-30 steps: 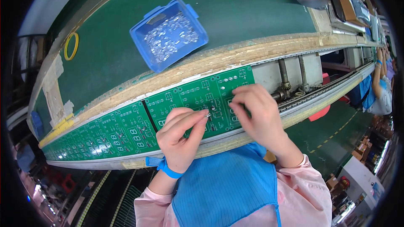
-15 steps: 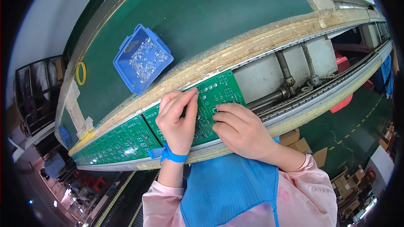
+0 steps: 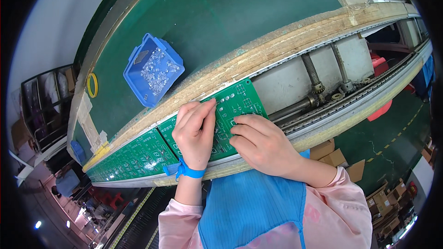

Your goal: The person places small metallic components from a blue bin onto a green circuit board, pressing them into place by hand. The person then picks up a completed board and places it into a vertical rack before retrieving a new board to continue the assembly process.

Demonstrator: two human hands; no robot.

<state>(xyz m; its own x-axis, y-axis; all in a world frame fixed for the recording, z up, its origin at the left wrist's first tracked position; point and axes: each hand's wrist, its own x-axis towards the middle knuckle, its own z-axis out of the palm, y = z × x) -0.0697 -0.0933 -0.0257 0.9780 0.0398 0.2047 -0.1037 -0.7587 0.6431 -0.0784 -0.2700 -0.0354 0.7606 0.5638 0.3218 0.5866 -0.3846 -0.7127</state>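
Observation:
A green circuit board [image 3: 253, 103] with small clear components along its far edge lies on the rail track in front of me. My left hand [image 3: 196, 131], with a blue band at the wrist, pinches thumb and forefinger together low over the board's far edge; whatever is between the tips is too small to make out. My right hand [image 3: 260, 143] rests on the board's right part, its fingers curled together, and what they may hold is hidden. Beyond the wooden edge sits a blue bin [image 3: 134, 77] holding many small clear parts [image 3: 157, 74].
Another green board [image 3: 138, 157] lies to the left on the same track. A yellow tape roll [image 3: 92, 85] is on the green tabletop [image 3: 230, 14]. To the right, the conveyor has an exposed metal shaft [image 3: 295, 109] and a chain [image 3: 364, 81]. Cardboard boxes [image 3: 332, 152] stand below.
The view has shifted slightly. Both hands stay at nearly the same places on the board, with the left still pinched and the right still curled.

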